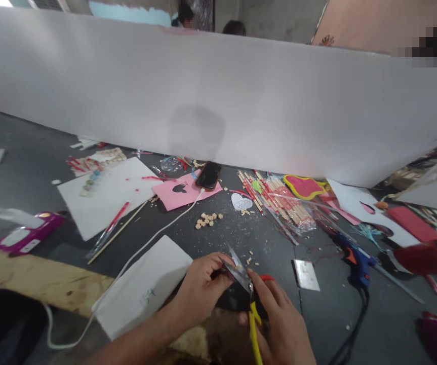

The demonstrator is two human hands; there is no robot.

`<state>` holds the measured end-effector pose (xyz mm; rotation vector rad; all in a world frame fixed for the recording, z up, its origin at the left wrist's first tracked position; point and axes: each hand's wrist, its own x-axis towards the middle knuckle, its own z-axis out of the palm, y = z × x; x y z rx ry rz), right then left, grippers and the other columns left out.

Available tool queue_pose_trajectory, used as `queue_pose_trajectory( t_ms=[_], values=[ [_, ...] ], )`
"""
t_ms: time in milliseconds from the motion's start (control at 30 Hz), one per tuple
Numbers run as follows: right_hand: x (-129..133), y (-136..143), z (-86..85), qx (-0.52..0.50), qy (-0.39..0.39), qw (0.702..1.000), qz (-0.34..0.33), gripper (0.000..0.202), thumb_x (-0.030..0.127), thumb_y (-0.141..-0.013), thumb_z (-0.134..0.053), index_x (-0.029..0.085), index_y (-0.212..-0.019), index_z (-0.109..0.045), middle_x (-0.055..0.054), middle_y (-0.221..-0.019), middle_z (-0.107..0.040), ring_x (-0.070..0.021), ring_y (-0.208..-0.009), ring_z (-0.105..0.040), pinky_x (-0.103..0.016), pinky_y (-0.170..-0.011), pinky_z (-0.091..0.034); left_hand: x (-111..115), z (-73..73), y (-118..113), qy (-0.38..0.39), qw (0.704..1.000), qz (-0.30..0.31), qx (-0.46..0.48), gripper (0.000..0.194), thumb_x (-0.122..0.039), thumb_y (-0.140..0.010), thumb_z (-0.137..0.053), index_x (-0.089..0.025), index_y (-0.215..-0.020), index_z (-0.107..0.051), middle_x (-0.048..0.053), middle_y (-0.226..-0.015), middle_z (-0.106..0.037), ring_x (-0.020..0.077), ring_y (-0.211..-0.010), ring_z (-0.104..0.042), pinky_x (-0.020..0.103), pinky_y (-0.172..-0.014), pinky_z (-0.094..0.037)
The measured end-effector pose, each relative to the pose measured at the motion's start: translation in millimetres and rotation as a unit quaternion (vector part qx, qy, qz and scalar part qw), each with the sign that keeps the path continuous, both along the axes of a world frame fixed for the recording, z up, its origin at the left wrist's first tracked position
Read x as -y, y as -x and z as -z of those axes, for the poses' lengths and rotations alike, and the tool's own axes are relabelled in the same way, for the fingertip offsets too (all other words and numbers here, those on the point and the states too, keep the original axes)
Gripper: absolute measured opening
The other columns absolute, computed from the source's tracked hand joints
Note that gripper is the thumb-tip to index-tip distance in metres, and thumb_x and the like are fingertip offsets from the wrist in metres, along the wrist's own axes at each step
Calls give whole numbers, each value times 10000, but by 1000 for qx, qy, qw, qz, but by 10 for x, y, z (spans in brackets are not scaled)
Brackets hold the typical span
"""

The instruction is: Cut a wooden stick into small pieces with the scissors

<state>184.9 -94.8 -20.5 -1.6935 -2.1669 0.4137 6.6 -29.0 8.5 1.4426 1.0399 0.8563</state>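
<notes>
In my right hand (281, 314) is a pair of scissors (254, 309) with yellow and red on the handles and the blades apart. My left hand (199, 289) is pinched close beside the blades; whatever lies between its fingertips is too small to make out. Several short pale stick pieces (251, 257) lie on the dark table just beyond the blades. Farther back sits a small heap of similar pale bits (208, 219). A white paper heart (241, 202) with a patterned part lies to the right of that heap.
A tall white panel (218, 96) stands along the table's back. A phone (208, 175) on pink paper (170, 195) trails a white cable (157, 232). Bundled sticks (275, 197), a blue glue gun (360, 263) and a metallic square (306, 275) lie rightward. White paper (150, 284) lies by my left arm.
</notes>
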Motion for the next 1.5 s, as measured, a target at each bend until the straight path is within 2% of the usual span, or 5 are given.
queue_pose_trajectory(
  t_ms=[333, 533, 767, 1000, 1500],
  values=[
    [38, -7, 25, 4, 5, 1000, -4, 570, 383, -801, -492, 244, -1333, -345, -86, -1103, -554, -249, -1045, -506, -364, -825, -483, -2, 113, -9, 231, 959, 31, 159, 130, -245, -657, -642, -135, -657, -571, -96, -396, -342, 36, -364, -239, 180, -374, -173],
    [27, -63, 138, -2, 21, 1000, -3, 576, 370, -800, -493, 282, -1345, -330, -82, -1125, -551, -237, -1002, -546, -334, -790, -497, -26, 40, -4, 276, 951, 34, 135, 168, -248, -590, -678, -141, -608, -549, -83, -422, -416, 21, -350, -235, 184, -361, -135],
    [38, -50, 100, -4, 24, 1000, 5, 563, 262, -793, -473, 257, -1341, -344, -71, -1037, -609, -208, -898, -599, -297, -742, -504, -28, 111, 27, 202, 972, 64, 98, 257, -388, -717, -621, -139, -691, -561, -88, -405, -380, 43, -363, -277, 180, -382, -192],
    [23, -50, 38, 21, -2, 1000, 19, 521, 311, -799, -488, 241, -1306, -393, -70, -1031, -617, -209, -889, -611, -288, -694, -521, 8, 80, 0, 99, 995, 7, -9, 158, -306, -764, -561, -152, -759, -592, -47, -548, -496, 78, -464, -445, 170, -446, -329],
    [44, -22, 80, 24, 12, 1000, 15, 683, 274, -698, -542, 229, -1341, -314, -98, -1136, -540, -291, -1077, -477, -422, -838, -471, 23, -7, -12, 64, 998, 10, 1, 118, -240, -728, -587, -137, -670, -588, -23, -566, -546, 97, -532, -450, 193, -520, -340]
  ],
)
